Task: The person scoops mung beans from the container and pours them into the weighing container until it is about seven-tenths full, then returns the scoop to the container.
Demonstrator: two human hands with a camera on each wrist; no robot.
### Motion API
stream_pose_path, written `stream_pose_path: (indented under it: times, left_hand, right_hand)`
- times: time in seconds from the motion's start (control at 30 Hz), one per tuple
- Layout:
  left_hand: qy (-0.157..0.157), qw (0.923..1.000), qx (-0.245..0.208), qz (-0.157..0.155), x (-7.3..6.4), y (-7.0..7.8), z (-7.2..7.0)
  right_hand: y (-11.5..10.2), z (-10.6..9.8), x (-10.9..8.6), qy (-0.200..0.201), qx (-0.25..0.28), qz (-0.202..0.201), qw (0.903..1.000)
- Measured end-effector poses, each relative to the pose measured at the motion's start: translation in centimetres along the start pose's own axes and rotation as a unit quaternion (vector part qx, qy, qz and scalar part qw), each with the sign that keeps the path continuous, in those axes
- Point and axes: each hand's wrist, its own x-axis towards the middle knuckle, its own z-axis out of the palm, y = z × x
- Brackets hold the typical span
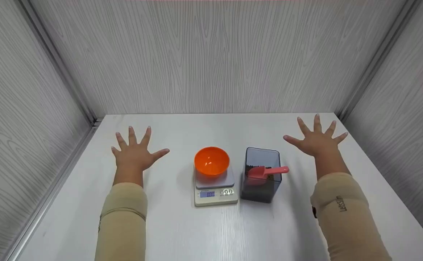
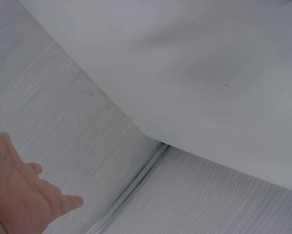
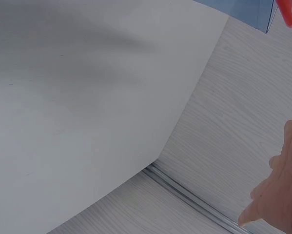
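Note:
My left hand is held out over the left of the table with its fingers spread, touching nothing. On the right, my right hand is spread the same way and holds nothing. Between them an orange bowl sits on a small digital kitchen scale, whose display reads zeros. Beside it stands a clear bluish container with dark contents. A pink scoop lies in its mouth, handle over the right rim. In the wrist views only part of the left hand and right hand shows.
The white table is bounded by a grey wood-grain back wall, a left wall and a right wall. Metal strips run along the corners. Tan sleeves cover both forearms.

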Motion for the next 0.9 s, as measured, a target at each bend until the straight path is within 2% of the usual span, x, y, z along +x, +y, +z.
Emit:
stream_pose_path:
  times: [0.2,0.33,0.47,0.63,0.9]
  left_hand:
    - [-0.014,0.9984,-0.052,0.015,0.1,1.1,2.2]
    - [-0.03,0.9946,-0.098,0.016,-0.1,2.1,3.9]
    - [-0.047,0.986,-0.16,-0.005,-0.6,3.4,5.3]
    - [-0.073,0.9705,-0.227,-0.036,-1.6,5.1,7.3]
    - [-0.166,0.9537,-0.246,-0.045,-3.2,7.1,10.2]
  right_hand:
    - [-0.1,0.0,0.0,0.002,-0.002,-0.004,1.0]
    - [-0.3,0.0,0.1,-0.001,0.0,-0.008,1.0]
    - [-0.5,0.1,0.4,-0.001,0.0,-0.009,1.0]
    - [-0.6,0.1,0.6,-0.001,-0.002,-0.011,0.9999]
    - [-0.5,-0.1,0.2,-0.011,-0.002,-0.018,0.9998]
